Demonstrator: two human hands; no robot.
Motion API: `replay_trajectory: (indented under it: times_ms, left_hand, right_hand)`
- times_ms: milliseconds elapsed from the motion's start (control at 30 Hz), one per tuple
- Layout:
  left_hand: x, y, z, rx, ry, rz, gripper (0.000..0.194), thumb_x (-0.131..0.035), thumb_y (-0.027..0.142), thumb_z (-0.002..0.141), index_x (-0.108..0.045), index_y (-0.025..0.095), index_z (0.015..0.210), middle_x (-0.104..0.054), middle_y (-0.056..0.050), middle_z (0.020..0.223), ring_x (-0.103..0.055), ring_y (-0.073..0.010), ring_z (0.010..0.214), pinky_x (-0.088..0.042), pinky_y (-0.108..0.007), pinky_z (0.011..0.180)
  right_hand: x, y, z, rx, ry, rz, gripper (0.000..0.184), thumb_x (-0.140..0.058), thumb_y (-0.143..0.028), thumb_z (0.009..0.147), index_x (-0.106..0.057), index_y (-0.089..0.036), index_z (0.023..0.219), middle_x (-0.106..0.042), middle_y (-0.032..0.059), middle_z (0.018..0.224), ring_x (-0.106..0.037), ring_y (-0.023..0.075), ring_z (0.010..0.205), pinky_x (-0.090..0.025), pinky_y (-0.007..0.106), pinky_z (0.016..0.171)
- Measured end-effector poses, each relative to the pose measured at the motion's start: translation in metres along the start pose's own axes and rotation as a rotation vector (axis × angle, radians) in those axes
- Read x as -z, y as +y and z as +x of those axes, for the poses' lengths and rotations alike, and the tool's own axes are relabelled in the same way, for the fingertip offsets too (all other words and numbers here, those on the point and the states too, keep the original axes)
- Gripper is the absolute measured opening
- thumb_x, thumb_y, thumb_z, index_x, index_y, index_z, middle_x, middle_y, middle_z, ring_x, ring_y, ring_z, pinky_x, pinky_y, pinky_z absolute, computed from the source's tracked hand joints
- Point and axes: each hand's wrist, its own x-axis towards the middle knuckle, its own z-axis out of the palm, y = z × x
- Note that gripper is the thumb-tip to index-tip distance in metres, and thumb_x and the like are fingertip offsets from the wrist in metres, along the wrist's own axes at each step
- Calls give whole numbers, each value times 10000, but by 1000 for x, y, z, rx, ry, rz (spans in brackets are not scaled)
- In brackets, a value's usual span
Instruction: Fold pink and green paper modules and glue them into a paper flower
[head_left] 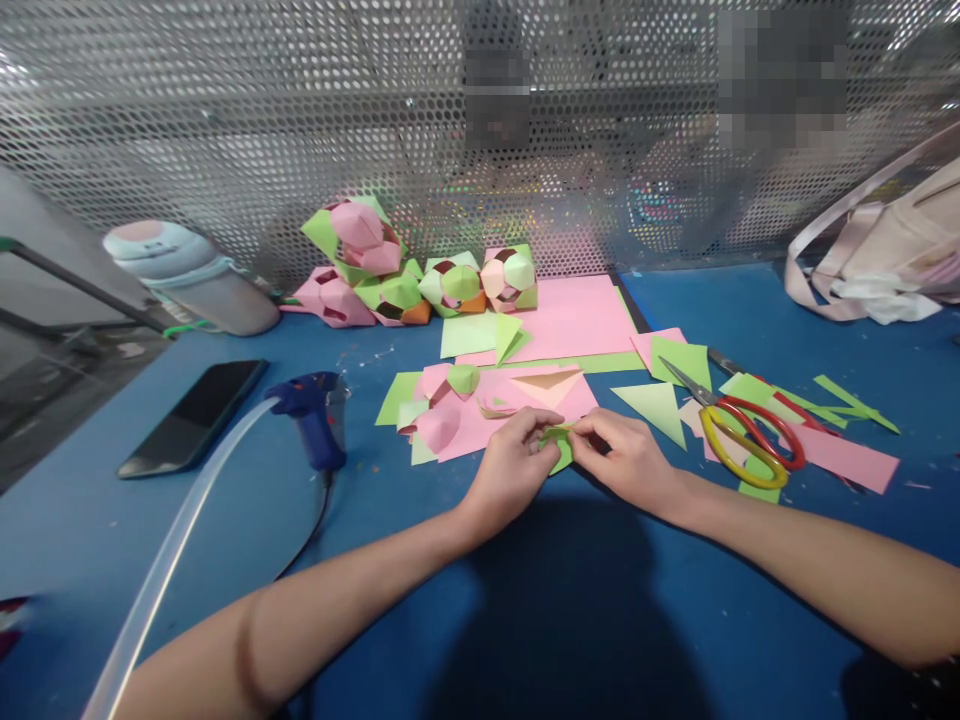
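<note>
Between my two hands is a small piece of green paper [559,452], partly covered by the fingers. My left hand [517,462] pinches its left side, and my right hand [626,455] pinches the right edge with thumb and forefinger. Just beyond them lies a pink paper sheet [480,440] bearing curled pink and green pieces and a folded peach piece [551,385]. A pale green paper triangle [656,408] rests beside my right hand. Farther right are scissors [742,440] with red and yellow handles, lying on paper scraps.
A blue glue gun [311,415] with a long clear stick stands at left, near a phone [195,415] and a bottle [195,280]. Folded paper balls [397,290] are stacked at the back, against a perforated metal panel [300,120]. A pale bag [892,240] sits back right.
</note>
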Motion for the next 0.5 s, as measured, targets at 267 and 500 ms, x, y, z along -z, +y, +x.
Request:
replay_trajectory:
  times_ms: [267, 500]
  left_hand:
    - [2, 6, -1, 26, -39, -55, 137, -562, 240, 802, -604, 146, 891, -624, -19, 802, -578, -136, 733, -468, -244, 659]
    - [4, 6, 2, 117, -23, -36, 129, -563, 284, 815, -588, 158, 830, -571, 17, 664, -528, -112, 550, -440, -223, 516]
  right_hand:
    - [1, -1, -1, -12, 19, -8, 130, -498, -162, 859, -560, -192, 748, -529, -8, 653, -496, 114, 600, -410, 251, 592]
    - [29, -20, 15, -132, 66, 123, 185, -476, -254, 917, -596, -185, 1040, -603, 53, 899, -578, 129, 756, -500, 261, 665]
